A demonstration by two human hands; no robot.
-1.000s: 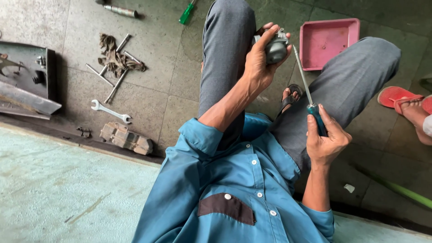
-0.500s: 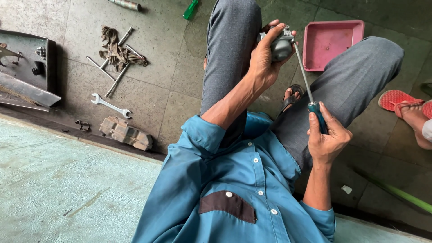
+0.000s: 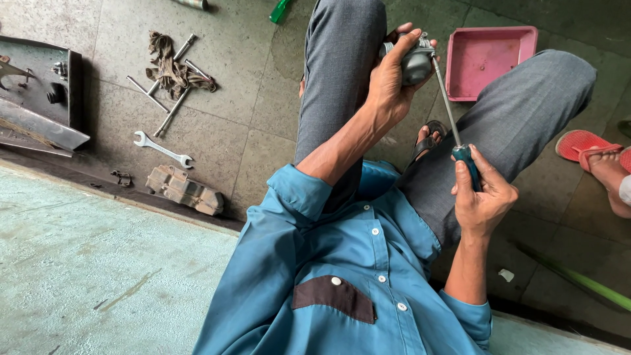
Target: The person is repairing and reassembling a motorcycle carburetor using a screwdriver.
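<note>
Screwdriver (image 3: 453,115) barely shifted; metal part (image 3: 415,64) half-hidden

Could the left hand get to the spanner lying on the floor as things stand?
Probably not at once: the left hand is wrapped around the small metal part, and the spanner lies apart on the tiled floor, with nothing between.

Soft, even daylight fills the scene, with no glare and only faint shadows, the darkest lying beneath the metal tray (image 3: 39,108) at the left edge. Focus is sharp around that tray and across the tiled floor (image 3: 256,118) beside it. Lines farther from the tray bend slightly, showing wide-angle distortion.
</note>
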